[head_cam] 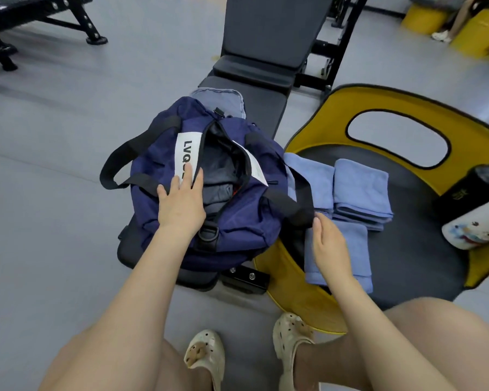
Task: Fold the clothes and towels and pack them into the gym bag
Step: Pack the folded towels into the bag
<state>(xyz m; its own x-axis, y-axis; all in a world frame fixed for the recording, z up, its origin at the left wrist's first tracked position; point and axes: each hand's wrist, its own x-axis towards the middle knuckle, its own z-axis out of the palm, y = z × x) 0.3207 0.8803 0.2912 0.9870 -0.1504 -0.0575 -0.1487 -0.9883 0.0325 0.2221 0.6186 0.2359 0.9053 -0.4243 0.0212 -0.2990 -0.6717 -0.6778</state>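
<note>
A navy gym bag point(237, 218) with black handles sits unzipped on the end of a black bench, with dark folded clothes point(219, 179) inside. My left hand point(181, 204) lies flat on the bag's left flap, fingers straight at the edge of the opening. Several folded light-blue towels lie to the right on a yellow-rimmed seat: one by the bag point(308, 176), a stack point(362, 190), and a nearer one point(356, 249). My right hand point(329, 245) hovers over the near towel, fingers straight, next to the bag's right handle.
The black workout bench point(266, 52) runs away behind the bag, with a grey-blue cloth point(223, 98) on it. The yellow seat point(407, 114) also holds a black bottle point(480, 179) and a white printed cup point(474, 224). My feet in cream clogs are on the grey floor below.
</note>
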